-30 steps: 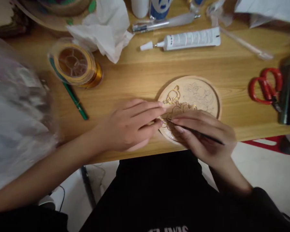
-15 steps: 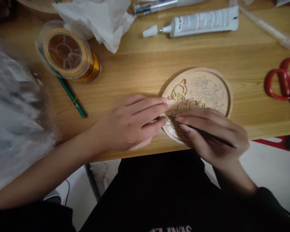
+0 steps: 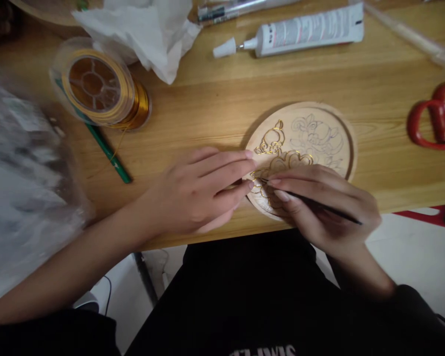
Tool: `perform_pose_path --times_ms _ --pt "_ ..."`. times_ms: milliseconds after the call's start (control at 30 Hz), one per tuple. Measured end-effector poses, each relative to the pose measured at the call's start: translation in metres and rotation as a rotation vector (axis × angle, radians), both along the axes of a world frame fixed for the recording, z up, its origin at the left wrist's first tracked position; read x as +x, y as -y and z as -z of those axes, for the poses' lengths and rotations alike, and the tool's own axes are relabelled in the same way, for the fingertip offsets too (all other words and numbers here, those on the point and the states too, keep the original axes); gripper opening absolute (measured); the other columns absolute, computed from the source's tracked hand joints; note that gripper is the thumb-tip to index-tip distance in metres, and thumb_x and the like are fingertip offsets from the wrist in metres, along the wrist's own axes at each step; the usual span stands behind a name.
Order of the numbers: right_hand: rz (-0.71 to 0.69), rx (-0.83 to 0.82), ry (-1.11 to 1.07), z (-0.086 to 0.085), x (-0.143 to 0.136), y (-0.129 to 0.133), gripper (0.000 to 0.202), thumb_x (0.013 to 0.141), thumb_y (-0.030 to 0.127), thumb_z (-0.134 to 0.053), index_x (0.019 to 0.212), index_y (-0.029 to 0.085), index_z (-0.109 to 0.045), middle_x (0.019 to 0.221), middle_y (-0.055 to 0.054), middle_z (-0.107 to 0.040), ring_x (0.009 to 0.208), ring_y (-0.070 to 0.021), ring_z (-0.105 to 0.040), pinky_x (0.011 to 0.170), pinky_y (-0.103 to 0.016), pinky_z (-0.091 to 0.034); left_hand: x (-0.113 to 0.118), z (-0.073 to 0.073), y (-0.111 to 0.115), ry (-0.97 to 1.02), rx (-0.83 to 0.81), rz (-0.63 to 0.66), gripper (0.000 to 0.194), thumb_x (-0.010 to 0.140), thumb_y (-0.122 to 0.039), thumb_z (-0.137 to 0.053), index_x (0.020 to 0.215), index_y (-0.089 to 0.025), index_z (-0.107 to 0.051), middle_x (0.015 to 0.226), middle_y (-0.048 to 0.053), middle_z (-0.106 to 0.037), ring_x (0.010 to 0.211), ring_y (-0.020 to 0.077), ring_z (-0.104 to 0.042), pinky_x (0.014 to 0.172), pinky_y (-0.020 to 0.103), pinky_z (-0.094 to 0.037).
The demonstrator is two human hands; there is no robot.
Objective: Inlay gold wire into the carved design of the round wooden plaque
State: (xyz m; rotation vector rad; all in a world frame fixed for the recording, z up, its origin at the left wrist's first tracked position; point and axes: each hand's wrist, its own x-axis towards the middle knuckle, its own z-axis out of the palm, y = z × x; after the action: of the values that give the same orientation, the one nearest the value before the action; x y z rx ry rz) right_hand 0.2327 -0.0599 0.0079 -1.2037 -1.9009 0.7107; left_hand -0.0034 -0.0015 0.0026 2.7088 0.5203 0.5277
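A round wooden plate [image 3: 352, 148] with a raised rim lies near the table's front edge. Gold wire [image 3: 299, 159] follows part of its drawn design; the upper right shows only pencil-like lines. My left hand [image 3: 203, 190] rests at the plate's left side, fingers stretched out, fingertips touching its surface. My right hand [image 3: 330, 202] is closed around slim black tweezers [image 3: 337, 213], held at a slant. Their tip meets the gold wire just beside my left fingertips. The plate's lower right part is hidden under my right hand.
A spool of gold wire [image 3: 139, 106] stands at left by a green pen [image 3: 109, 153]. Behind are crumpled tissue [image 3: 144, 34] and a glue tube [image 3: 311, 34]. Red-handled scissors [image 3: 433, 121] lie at right. Clear plastic bagging [image 3: 29, 173] covers the left side.
The view has shifted slightly, so objects on the table appear a little displaced. Both hands keep nearly the same pose on the plate, the tweezers tip still at the wire.
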Motion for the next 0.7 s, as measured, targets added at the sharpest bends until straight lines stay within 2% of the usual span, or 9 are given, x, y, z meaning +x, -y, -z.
perform_pose_path --times_ms 300,533,700 --pt "0.01 -0.036 -0.029 0.0002 0.0006 -0.0006 0.032 0.082 0.008 -0.068 0.109 0.025 -0.072 0.098 -0.005 -0.076 0.091 -0.0212 -0.072 0.077 -0.04 -0.061 0.0021 -0.0018 -0.0001 0.007 0.012 -0.014 0.019 0.093 -0.02 -0.057 0.11 -0.014 -0.063 0.126 0.011 -0.067 0.123 0.0257 -0.062 0.095 0.039 -0.056" --pt "-0.011 -0.018 -0.036 0.0002 0.0006 -0.0038 0.028 0.083 0.009 -0.066 0.107 0.024 -0.072 0.095 -0.005 -0.077 0.087 -0.021 -0.073 0.075 -0.039 -0.061 0.0002 -0.0036 0.0004 -0.025 -0.025 -0.019 0.023 0.092 -0.021 -0.057 0.115 -0.021 -0.061 0.129 0.007 -0.066 0.128 0.0228 -0.058 0.101 0.037 -0.054" --pt "-0.011 -0.019 -0.032 0.0005 0.0007 -0.0041 0.028 0.084 0.01 -0.066 0.107 0.024 -0.072 0.095 -0.005 -0.077 0.088 -0.0215 -0.073 0.075 -0.04 -0.061 0.0022 -0.0024 0.0011 -0.034 0.033 0.003 0.026 0.091 -0.019 -0.06 0.116 -0.012 -0.061 0.128 0.013 -0.065 0.125 0.0269 -0.059 0.099 0.039 -0.054"
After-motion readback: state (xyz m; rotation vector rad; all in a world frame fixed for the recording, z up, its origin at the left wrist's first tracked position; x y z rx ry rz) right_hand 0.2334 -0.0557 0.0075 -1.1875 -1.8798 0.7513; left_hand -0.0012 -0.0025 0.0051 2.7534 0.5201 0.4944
